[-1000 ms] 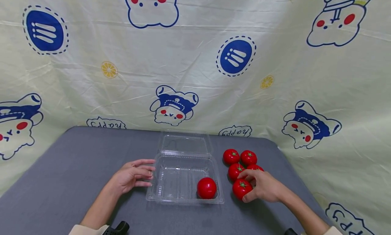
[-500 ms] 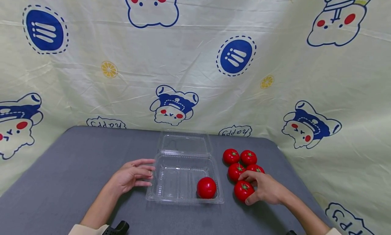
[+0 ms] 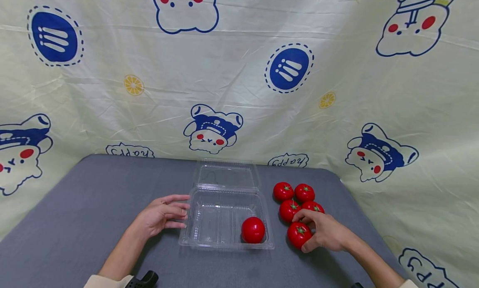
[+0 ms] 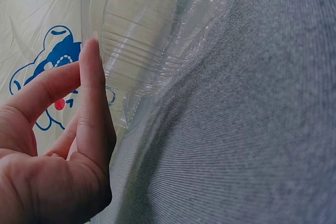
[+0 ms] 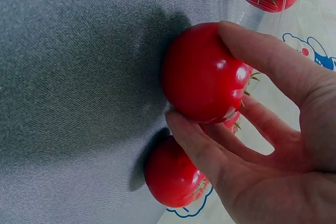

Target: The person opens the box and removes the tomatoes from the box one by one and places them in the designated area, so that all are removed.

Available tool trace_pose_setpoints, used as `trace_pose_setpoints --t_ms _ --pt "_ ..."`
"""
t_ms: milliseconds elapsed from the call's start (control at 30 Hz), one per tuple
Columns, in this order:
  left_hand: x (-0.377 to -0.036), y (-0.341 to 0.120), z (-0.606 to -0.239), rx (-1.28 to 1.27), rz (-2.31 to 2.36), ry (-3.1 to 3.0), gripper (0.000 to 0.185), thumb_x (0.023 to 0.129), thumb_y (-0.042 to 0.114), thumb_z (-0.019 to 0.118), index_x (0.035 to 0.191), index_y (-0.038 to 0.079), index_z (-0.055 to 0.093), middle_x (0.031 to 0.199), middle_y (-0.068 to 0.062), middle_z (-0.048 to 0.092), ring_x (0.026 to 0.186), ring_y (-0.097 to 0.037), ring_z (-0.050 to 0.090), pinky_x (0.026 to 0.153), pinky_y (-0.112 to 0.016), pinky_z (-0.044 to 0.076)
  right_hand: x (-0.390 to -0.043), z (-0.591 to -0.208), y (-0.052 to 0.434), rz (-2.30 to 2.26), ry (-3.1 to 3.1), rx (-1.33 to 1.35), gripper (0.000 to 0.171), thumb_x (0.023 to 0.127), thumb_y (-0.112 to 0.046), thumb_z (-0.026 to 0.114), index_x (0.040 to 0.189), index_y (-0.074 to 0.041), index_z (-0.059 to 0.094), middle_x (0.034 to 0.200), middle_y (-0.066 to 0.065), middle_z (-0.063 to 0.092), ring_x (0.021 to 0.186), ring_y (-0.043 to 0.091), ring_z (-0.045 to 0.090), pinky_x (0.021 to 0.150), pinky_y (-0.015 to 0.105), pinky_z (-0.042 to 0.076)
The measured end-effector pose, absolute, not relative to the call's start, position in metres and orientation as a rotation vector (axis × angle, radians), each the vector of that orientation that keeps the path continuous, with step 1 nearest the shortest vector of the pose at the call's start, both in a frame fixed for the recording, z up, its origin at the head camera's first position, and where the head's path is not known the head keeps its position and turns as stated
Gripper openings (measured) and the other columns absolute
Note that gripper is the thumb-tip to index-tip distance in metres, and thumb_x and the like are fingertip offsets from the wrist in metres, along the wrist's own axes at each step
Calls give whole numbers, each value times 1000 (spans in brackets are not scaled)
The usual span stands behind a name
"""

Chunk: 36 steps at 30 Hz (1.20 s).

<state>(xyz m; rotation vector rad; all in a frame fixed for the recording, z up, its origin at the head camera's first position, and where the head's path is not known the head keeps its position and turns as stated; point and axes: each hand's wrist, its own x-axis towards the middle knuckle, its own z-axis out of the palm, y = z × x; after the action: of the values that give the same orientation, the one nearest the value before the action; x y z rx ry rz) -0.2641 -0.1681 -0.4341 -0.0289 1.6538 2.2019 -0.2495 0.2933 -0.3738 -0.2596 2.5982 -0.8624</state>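
Right hand (image 3: 325, 235) grips tomato (image 3: 298, 234) just right of clear box (image 3: 225, 242); left hand (image 3: 161, 218), fingers straight, touches box's left wall

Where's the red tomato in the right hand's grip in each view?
Head: the round red tomato sits lower right on the grey cloth table, nearest of the loose cluster, gripped by the right hand.
Left wrist: not in it.
Right wrist: centre frame, pinched by thumb and finger.
Shared landmark: the clear plastic clamshell box, also upper middle in the left wrist view.
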Motion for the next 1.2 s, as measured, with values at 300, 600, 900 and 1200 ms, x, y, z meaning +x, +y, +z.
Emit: trace_pose_setpoints --t_ms 300,600,900,1200 --pt "-264 -168 -434 -29 2204 1659 59 86 -5 70 142 0 54 106 -5 70 81 -15 72 72 -36 65 -251 -374 297 -877 2580 -294 61 65 -6 91 117 -17 60 117 11 62 109 31 57 81 48 60" --pt "-264 -169 -435 -22 2204 1639 61 86 -5 70 144 0 51 105 -5 70 80 -15 72 71 -35 65 -251 -374 297 -887 2567 -297 62 65 -5 91 117 -17 59 117 11 62 110 31 56 80 46 61" --pt "-264 -169 -434 -24 2204 1639 59 87 -5 70 143 0 53 106 -5 71 80 -15 72 72 -36 65 -251 -375 296 -883 2567 -289 63 65 -5 90 117 -17 59 117 11 61 110 32 55 80 46 60" --pt "-263 -168 -434 -27 2202 1642 60 87 -5 69 144 0 52 105 -4 71 80 -14 73 72 -36 65 -251 -373 297 -887 2545 -316 63 65 -4 90 118 -16 58 116 11 61 110 31 55 82 48 60"
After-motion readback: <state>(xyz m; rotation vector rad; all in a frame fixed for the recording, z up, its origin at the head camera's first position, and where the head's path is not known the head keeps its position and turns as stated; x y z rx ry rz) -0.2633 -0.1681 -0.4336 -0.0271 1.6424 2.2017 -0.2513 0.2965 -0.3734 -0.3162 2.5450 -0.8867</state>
